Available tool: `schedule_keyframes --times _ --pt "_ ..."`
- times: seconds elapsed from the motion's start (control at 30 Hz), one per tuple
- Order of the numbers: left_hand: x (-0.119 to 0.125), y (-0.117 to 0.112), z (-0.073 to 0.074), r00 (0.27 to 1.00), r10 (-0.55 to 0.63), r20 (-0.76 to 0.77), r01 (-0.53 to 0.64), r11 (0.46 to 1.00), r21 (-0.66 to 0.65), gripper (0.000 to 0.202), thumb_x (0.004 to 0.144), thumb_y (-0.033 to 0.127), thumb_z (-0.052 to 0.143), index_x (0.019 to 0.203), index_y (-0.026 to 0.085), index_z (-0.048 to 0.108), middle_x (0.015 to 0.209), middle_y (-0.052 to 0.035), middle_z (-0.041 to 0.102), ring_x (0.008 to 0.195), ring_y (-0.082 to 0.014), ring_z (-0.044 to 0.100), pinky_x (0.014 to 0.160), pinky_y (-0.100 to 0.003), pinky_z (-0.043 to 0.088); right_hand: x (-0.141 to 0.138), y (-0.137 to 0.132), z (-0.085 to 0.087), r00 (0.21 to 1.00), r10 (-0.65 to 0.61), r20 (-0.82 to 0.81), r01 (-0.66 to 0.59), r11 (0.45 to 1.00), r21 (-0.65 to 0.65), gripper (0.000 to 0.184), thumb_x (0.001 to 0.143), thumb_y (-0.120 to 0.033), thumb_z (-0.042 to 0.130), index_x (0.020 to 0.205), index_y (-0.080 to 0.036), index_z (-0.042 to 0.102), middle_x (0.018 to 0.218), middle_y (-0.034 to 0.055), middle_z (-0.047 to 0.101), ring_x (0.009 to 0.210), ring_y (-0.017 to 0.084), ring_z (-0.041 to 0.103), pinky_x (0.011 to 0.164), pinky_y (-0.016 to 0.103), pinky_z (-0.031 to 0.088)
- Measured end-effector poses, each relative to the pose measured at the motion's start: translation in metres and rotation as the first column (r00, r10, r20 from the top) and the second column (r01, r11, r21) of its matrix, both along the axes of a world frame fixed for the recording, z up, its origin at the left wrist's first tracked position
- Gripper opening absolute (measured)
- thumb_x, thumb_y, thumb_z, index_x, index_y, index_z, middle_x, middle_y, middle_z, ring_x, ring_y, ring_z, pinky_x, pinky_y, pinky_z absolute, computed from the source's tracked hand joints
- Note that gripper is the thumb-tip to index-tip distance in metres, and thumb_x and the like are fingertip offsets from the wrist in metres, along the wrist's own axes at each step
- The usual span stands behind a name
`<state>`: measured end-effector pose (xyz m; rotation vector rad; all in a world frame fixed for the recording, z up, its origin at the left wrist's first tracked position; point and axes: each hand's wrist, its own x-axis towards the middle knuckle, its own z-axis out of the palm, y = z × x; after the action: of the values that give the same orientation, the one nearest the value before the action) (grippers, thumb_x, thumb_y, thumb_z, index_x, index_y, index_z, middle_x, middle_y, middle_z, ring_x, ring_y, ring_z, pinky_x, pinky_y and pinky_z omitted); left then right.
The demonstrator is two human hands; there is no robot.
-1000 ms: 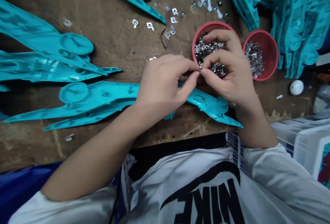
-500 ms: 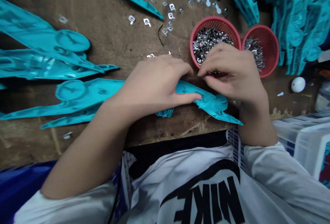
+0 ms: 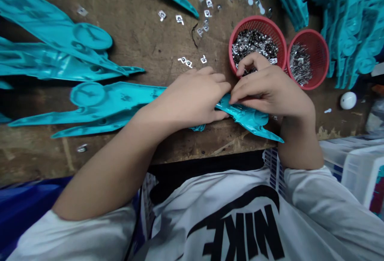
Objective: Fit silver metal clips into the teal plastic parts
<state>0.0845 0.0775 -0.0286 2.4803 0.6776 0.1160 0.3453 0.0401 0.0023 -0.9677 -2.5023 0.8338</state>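
A teal plastic moulded part (image 3: 253, 124) lies near the table's front edge, its pointed end to the right. My left hand (image 3: 195, 99) is closed over it, with the thumb along the near side. My right hand (image 3: 270, 89) has thumb and fingertips pinched at the part's upper face, just right of my left hand; whatever is between them is hidden. Left of my left hand, a teal section with two pointed prongs (image 3: 120, 99) extends; my hand hides whether both sections are one piece. Behind my right hand stands a red basket (image 3: 232, 55) of small metal clips.
A smaller red basket (image 3: 324, 59) holds thin metal pieces. Loose metal clips (image 3: 179, 19) are scattered on the wooden table (image 3: 129, 25). More teal parts lie left (image 3: 60, 25) and stacked right (image 3: 342, 25). A white round object (image 3: 348, 100) and a white crate (image 3: 345, 157) are on the right.
My right hand has moved from the larger basket's near rim down onto the teal part. My left thumb has shifted left, and the part is tilted slightly. The view has shifted a little.
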Motion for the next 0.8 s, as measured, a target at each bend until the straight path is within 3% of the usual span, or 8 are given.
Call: schedule_keyframes --times 0.37,0.6,0.8 --pt "0.0010 -0.0014 -0.0033 1.000 0.022 0.021 -0.022 1.000 0.000 0.020 0.096 0.040 0.087 0.110 0.028 0.083 0.115 -0.0110 0.084 0.126 -0.0425 0.076 0.106 -0.055 0.062 0.0028 0.0012 -0.0022 0.998 0.040 0.048 -0.040 0.999 -0.004 0.028 0.122 -0.041 0.066 0.121 -0.032 0.093 0.112 0.0031 0.090 0.138 0.033 0.071 0.125 0.058 0.057" --pt "0.0004 -0.0014 -0.0080 0.998 0.030 0.049 -0.030 0.999 -0.011 0.019 0.095 0.039 0.088 0.111 0.030 0.084 0.115 -0.0104 0.084 0.128 -0.0430 0.076 0.108 -0.055 0.062 0.0007 -0.0006 -0.0025 0.999 0.022 0.036 -0.022 1.000 0.000 0.021 0.117 -0.033 0.070 0.118 -0.034 0.091 0.112 0.0014 0.089 0.135 0.032 0.072 0.124 0.057 0.057" --pt "-0.0001 -0.0005 -0.0021 1.000 0.015 0.019 -0.015 1.000 -0.011 0.022 0.095 0.038 0.089 0.114 0.028 0.084 0.119 -0.0117 0.085 0.130 -0.0433 0.076 0.109 -0.056 0.063 -0.0043 -0.0016 -0.0019 1.000 0.002 -0.012 -0.002 1.000 -0.013 0.024 0.116 -0.028 0.067 0.111 -0.033 0.090 0.106 -0.0004 0.088 0.128 0.028 0.074 0.119 0.052 0.060"
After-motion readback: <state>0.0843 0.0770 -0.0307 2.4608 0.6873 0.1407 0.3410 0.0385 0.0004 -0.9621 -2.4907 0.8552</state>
